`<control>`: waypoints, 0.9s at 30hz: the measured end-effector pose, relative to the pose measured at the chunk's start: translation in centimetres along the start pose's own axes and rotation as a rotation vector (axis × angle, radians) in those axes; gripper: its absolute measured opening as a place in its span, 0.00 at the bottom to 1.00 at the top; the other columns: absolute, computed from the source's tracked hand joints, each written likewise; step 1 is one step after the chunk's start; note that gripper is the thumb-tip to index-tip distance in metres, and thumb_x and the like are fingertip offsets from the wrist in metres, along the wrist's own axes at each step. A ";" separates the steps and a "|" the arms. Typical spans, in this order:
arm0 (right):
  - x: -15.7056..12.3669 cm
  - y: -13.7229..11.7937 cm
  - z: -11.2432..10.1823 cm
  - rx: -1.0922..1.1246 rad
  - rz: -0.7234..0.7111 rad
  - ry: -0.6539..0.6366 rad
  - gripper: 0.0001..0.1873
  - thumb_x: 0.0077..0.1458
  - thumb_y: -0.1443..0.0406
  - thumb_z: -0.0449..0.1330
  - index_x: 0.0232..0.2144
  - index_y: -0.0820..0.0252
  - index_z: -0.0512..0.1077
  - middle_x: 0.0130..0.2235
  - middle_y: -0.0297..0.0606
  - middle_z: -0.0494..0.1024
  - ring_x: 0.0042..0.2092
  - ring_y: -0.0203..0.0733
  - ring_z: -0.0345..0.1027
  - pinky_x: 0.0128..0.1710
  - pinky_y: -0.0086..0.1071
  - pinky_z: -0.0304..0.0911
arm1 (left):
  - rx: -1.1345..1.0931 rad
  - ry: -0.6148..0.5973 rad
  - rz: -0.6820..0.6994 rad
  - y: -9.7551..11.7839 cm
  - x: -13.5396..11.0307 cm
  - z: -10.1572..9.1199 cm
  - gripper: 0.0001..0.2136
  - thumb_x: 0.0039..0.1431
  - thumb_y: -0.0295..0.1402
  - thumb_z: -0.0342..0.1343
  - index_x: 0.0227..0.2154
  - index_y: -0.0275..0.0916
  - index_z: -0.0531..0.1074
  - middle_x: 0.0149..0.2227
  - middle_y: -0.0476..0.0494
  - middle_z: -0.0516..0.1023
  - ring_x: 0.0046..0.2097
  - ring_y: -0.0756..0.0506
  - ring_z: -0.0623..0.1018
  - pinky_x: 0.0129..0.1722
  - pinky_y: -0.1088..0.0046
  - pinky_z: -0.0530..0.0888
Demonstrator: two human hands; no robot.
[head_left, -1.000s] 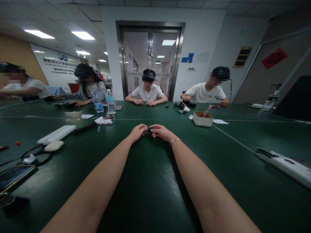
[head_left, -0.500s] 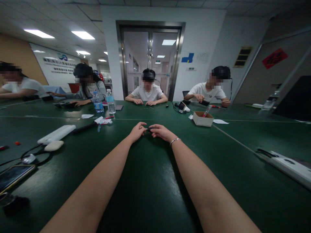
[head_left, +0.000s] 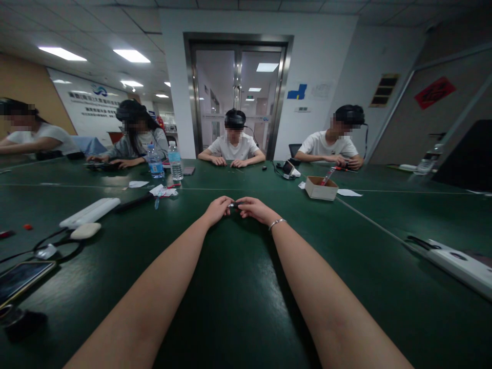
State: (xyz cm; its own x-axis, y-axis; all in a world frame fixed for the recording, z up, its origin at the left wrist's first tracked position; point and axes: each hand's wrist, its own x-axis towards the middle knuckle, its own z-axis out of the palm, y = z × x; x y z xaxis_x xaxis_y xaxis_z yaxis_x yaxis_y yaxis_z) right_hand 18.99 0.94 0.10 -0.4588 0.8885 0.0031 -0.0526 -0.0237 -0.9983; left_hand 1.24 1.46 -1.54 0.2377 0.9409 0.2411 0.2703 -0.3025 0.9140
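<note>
Both my hands meet over the middle of the green table (head_left: 238, 266), pinching a small black stick with a silvery end (head_left: 234, 205) between them. My left hand (head_left: 219, 211) has its fingertips closed at the silvery left end. At the black right end, my right hand (head_left: 254, 209), with a bracelet at the wrist, grips with thumb and fingers. The stick lies roughly level and is partly covered by the fingers. It is too small to tell its exact kind.
On the left lie a white power strip (head_left: 90, 212), a phone (head_left: 23, 279) and cables. Two water bottles (head_left: 175, 163), paper scraps (head_left: 163, 191) and a small open box (head_left: 322, 189) stand farther off. Another power strip (head_left: 461, 261) is at right. Several people sit across the table.
My left fingers have shifted slightly, and more of the silvery end shows. My right hand stays in place. The person at far right has brought their hands together.
</note>
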 end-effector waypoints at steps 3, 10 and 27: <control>0.1 0.1 0.0 0.003 -0.001 0.005 0.09 0.54 0.78 0.55 0.38 0.67 0.67 0.27 0.36 0.73 0.22 0.28 0.66 0.22 0.20 0.68 | -0.006 0.017 0.017 -0.3 0.2 0.0 0.12 0.52 0.37 0.47 0.35 0.36 0.70 0.23 0.49 0.70 0.22 0.53 0.67 0.23 0.77 0.64; 0.1 0.2 -0.1 0.005 0.005 0.006 0.09 0.53 0.78 0.56 0.38 0.67 0.67 0.27 0.36 0.73 0.22 0.28 0.67 0.22 0.20 0.68 | -0.022 0.027 0.019 -0.7 0.4 0.0 0.11 0.50 0.32 0.50 0.36 0.36 0.69 0.24 0.50 0.69 0.25 0.52 0.69 0.26 0.77 0.66; -0.1 -0.1 0.1 0.003 0.011 0.013 0.10 0.54 0.79 0.54 0.39 0.68 0.66 0.27 0.37 0.73 0.22 0.28 0.66 0.23 0.20 0.68 | 0.020 -0.002 0.033 -0.2 0.1 -0.1 0.14 0.53 0.39 0.46 0.35 0.36 0.70 0.23 0.49 0.69 0.25 0.51 0.69 0.26 0.75 0.67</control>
State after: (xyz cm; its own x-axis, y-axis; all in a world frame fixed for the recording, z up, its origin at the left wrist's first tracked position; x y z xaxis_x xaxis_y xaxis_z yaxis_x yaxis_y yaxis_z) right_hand 18.96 0.79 0.20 -0.4480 0.8940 -0.0086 -0.0505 -0.0349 -0.9981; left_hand 1.15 1.65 -1.72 0.2488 0.9300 0.2706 0.2805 -0.3366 0.8989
